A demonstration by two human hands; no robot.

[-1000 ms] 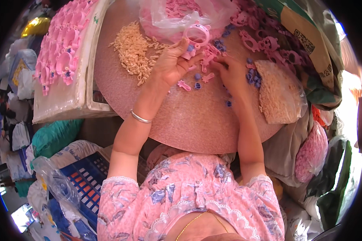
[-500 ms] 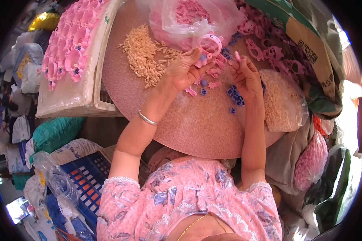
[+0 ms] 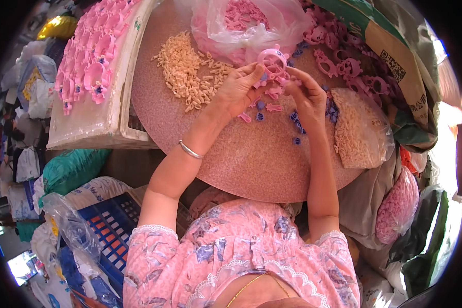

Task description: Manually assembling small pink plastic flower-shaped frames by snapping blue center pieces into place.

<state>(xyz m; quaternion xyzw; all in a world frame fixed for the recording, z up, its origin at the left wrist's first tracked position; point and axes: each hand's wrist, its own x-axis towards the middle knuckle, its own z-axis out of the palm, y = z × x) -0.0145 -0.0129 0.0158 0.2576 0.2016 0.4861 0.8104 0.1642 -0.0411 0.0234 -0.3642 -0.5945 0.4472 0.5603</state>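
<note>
My left hand (image 3: 237, 92) is closed on a pink plastic ring-shaped piece (image 3: 272, 60) with small ears, held upright above the round table. A blue bit shows at its lower edge, by my thumb. My right hand (image 3: 309, 100) has come up beside that piece, thumb and forefinger pinched at its right side; a small pink part seems to be between the fingertips, mostly hidden. Beneath the hands lie small pink parts (image 3: 274, 108) and little blue pieces (image 3: 296, 122). Left of them spreads a heap of cream-coloured small parts (image 3: 182, 72).
An open clear bag of pink parts (image 3: 241, 38) stands at the table's far side. More pink ring pieces (image 3: 349, 66) lie at far right, above a bag of cream parts (image 3: 362, 128). Rows of pink pieces (image 3: 90, 61) cover a white crate (image 3: 92, 120) at left.
My right hand has moved left with its small pink part, up to the ring piece. The ring piece in my left hand has shifted slightly right and down.
</note>
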